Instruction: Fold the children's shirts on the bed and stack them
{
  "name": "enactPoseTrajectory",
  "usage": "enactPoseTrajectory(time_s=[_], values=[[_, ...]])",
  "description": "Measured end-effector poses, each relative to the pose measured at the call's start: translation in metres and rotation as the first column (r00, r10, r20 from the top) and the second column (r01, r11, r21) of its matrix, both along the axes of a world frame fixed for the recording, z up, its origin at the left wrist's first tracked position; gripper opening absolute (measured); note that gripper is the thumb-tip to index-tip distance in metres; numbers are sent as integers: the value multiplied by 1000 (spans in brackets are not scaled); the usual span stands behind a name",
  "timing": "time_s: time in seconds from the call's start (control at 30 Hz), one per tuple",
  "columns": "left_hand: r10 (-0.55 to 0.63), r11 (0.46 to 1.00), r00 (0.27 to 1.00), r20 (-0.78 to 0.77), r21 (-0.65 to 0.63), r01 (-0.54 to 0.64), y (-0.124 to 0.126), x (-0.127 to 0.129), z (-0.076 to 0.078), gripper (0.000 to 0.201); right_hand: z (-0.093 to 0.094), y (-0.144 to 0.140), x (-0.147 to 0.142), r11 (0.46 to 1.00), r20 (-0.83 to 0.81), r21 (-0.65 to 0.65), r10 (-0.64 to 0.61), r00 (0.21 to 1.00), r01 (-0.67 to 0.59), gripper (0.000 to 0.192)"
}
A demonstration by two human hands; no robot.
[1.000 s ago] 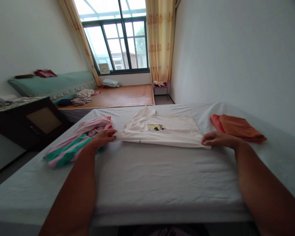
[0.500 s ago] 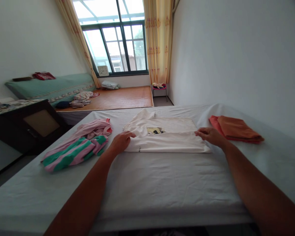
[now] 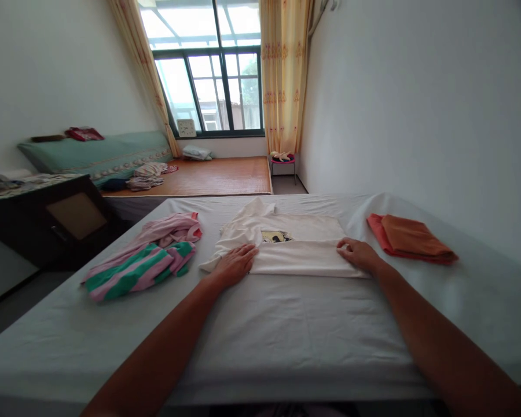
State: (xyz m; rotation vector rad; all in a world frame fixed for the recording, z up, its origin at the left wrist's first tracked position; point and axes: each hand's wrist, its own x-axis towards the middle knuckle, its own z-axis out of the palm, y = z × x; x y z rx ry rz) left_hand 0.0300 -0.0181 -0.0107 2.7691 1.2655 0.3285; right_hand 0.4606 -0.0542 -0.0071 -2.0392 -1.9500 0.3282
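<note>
**Both hands pressed flat on a half-folded white T-shirt**

A white cotton T-shirt with a small printed picture (image 3: 295, 246) lies at the middle of the bed covered by a pale grey sheet (image 3: 286, 330), its near hem folded up over the body. The left hand (image 3: 234, 263) rests palm down on the shirt's left edge, fingers spread and relaxed, gripping nothing. The right hand (image 3: 358, 255) lies on the fold's right end, fingers lightly curled against the cloth; whether it pinches the fabric I cannot tell.

At nine o'clock from the shirt, just beside it, sits a crumpled pink-and-green striped garment (image 3: 143, 263). At three o'clock, a little apart, lies a folded orange cloth (image 3: 410, 237). At twelve o'clock, well beyond the bed, stand a dark-framed window (image 3: 217, 87) and yellow patterned curtains (image 3: 284, 75).
</note>
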Motion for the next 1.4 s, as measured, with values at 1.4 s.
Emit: enactPoseTrajectory(time_s=[1.4], values=[[526, 850, 848, -64, -3, -527, 13, -47, 20, 39, 31, 70, -243, 548, 382, 123, 743, 549, -828, 51]])
